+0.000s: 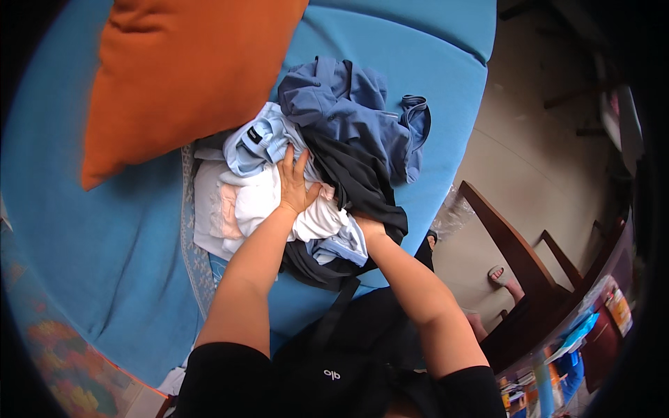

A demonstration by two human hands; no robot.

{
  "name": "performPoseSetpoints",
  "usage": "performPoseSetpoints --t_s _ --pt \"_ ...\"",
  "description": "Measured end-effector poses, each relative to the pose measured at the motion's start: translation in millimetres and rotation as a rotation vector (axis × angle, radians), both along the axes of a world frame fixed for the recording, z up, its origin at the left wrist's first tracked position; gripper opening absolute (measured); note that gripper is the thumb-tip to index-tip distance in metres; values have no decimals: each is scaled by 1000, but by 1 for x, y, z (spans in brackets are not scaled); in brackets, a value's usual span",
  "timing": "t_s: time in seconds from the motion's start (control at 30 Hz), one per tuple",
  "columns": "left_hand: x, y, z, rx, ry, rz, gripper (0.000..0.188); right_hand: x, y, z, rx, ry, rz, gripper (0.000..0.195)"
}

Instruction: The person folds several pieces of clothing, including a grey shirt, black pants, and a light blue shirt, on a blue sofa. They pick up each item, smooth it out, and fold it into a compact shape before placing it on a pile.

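A loose heap of clothes lies before me on a blue sofa seat. My left hand (pixel 297 184) rests spread on it, between a light blue garment (pixel 266 138) with a dark label and a white cloth (pixel 258 196). My right hand (pixel 368 224) reaches in from the right, its fingers hidden under a black garment (pixel 360 172), so its grip does not show. Beside that wrist are a cream-white cloth (pixel 321 217) and a blue-edged garment (pixel 345 245). A slate-blue garment (pixel 347 104) lies crumpled at the far side. Peach fabric (pixel 229 209) shows at the left.
A large orange cushion (pixel 193 78) overlaps the heap's far left edge. The blue sofa (pixel 130 251) ends at the right above a tiled floor (pixel 502 157). There stand a dark wooden frame (pixel 502 245), a clear plastic bag (pixel 453 214) and another person's sandalled foot (pixel 500 276).
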State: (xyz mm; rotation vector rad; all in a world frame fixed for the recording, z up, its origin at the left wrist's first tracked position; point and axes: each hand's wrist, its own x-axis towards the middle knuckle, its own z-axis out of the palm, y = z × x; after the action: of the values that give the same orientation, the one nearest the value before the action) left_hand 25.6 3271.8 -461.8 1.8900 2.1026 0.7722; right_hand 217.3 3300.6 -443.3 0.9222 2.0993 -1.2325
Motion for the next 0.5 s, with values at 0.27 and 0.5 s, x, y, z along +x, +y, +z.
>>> performPoseSetpoints --t_s 0.27,0.5 --pt "-6 -3 -3 134 24 -54 66 25 -12 -10 111 235 -265 53" --pt "-1 9 -5 372 31 -9 52 37 -80 -4 750 431 -713 21"
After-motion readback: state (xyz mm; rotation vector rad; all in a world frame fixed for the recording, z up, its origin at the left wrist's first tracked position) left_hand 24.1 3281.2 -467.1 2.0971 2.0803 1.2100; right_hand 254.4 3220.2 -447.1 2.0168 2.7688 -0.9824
